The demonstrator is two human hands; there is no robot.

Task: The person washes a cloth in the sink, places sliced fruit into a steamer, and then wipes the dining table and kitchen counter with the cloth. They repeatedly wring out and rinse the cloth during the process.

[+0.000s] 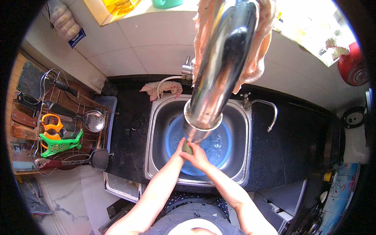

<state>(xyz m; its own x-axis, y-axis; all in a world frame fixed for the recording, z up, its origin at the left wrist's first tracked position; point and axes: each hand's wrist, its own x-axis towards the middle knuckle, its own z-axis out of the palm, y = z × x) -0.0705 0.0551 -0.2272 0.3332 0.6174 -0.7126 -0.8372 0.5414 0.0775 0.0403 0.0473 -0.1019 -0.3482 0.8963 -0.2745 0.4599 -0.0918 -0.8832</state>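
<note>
Directly under the mouth of a large chrome faucet (pixel 218 67), both my hands meet over a blue plastic basin (pixel 168 138) that stands in a stainless steel sink (pixel 155 158). Water fills part of the basin. Between my left hand (pixel 180 149) and my right hand (pixel 197 155) is a small dull-green piece (pixel 187 148), possibly a vegetable; its exact kind is unclear. The right thumb and fingers press on it from the right, and the left hand supports it from the left. The faucet blocks the view of the far side of the basin.
A pink cloth (pixel 260 63) hangs behind the faucet; a rag (pixel 170 88) lies at the sink's back left corner. A small curved tap (pixel 271 114) rises on the right. Left stands a wire rack (pixel 88 138) with a ladle (pixel 94 121), spatula (pixel 99 160) and green peeler (pixel 60 145).
</note>
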